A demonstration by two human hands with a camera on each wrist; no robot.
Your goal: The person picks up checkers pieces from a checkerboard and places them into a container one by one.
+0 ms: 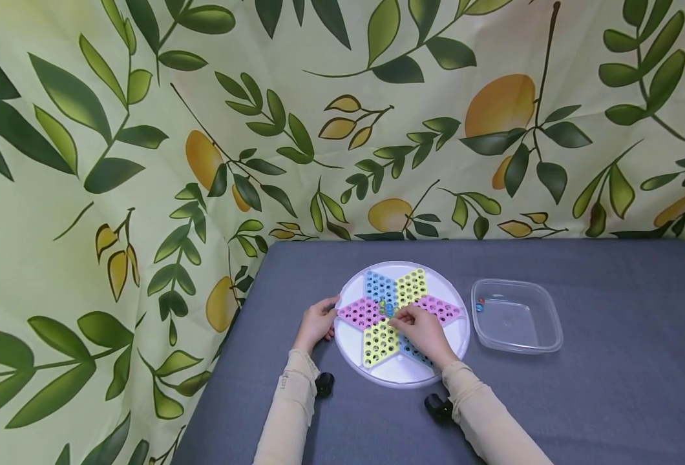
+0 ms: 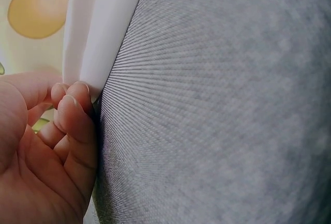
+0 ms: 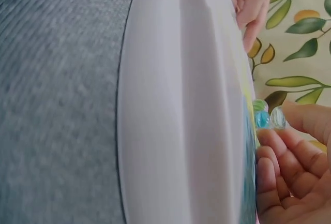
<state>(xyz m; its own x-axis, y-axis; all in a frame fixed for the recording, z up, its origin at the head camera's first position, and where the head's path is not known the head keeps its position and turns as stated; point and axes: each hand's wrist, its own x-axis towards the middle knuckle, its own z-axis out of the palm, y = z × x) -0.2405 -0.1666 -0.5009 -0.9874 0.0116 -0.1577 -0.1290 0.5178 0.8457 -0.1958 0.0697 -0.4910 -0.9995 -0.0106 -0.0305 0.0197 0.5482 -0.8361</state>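
A round white Chinese checkers board lies on the table, its star made of pink, yellow and blue points with holes. My left hand grips the board's left rim, thumb above and fingers curled at the edge; the left wrist view shows the fingertips right at the white rim. Over the middle of the star, my right hand pinches a clear marble between thumb and finger. Next to it sit a blue marble and a green marble in the board's centre.
A clear plastic container stands right of the board, with a few red and blue marbles at its left side. Grey cloth covers the table. Leaf-patterned fabric hangs behind and at the left.
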